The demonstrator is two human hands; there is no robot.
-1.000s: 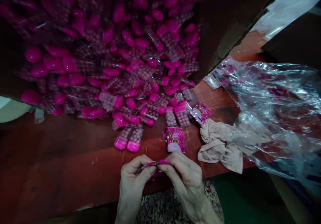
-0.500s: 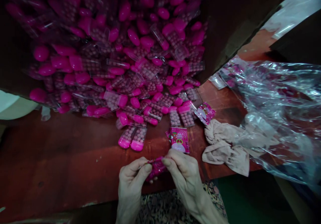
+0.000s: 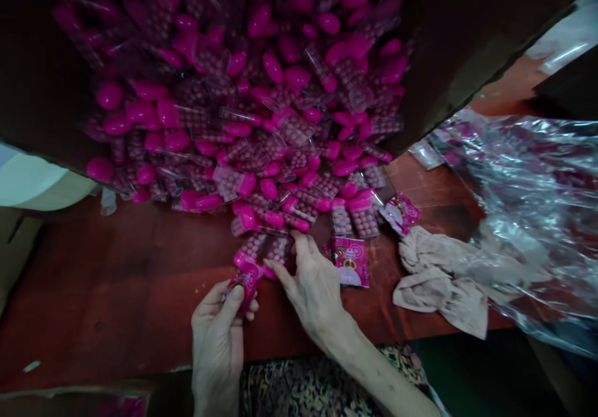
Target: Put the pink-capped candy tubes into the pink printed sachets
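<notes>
Between the thumb and fingers of my left hand [image 3: 217,326] is a small printed pink packet [image 3: 248,280], held upright over the near part of the table. My right hand [image 3: 317,286] reaches forward, its thumb and fingers closed around a clear candy container [image 3: 278,250] with a pink cap. Beside that one lies a second candy container [image 3: 253,245], partly covered by the packet. A flat pink packet [image 3: 352,262] rests just right of my right hand, and a crumpled pink packet [image 3: 400,213] lies farther back.
A dark open box [image 3: 443,49] on its side spills a big heap of pink-capped candy containers [image 3: 294,124] onto the reddish table [image 3: 116,286]. To the right are a beige cloth [image 3: 439,280] and a large clear plastic bag [image 3: 527,199]. Something pale and rounded [image 3: 42,183] stands at the left.
Both hands were together on the pink packet. My right hand has let go of it and moved forward to a candy container; my left hand has shifted left with the packet.
</notes>
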